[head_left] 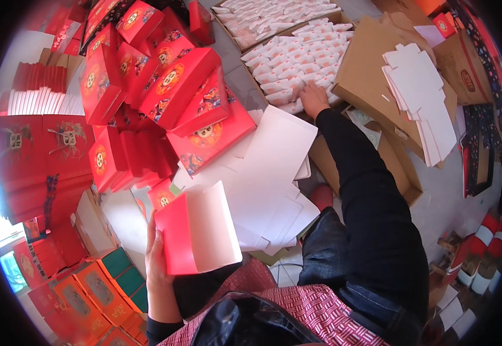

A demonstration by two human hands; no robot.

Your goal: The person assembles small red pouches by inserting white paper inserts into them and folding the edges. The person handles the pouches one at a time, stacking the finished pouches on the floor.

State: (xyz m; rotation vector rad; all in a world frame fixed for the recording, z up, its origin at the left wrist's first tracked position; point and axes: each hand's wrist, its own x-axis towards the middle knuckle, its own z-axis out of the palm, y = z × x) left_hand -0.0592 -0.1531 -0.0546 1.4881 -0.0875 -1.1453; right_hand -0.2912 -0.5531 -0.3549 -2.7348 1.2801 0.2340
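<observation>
My left hand (155, 251) is closed on the side of an open red carton box (177, 239). Its white inside faces up and to the right, and I see nothing in it. My right hand (314, 99) reaches forward to a shallow cardboard carton full of small white packets (300, 57) with reddish marks. The fingers are bent down onto a packet at the carton's near edge, and their tips are partly hidden. Flat white card sheets (262, 179) lie stacked before me, between the two hands.
Closed red gift boxes (205, 115) are heaped at the left. A second carton of packets (268, 17) lies farther off. To the right, a brown cardboard box (372, 63) bears white card cutouts (418, 86). Orange boxes (101, 294) stand at lower left, red rolls (487, 236) at far right.
</observation>
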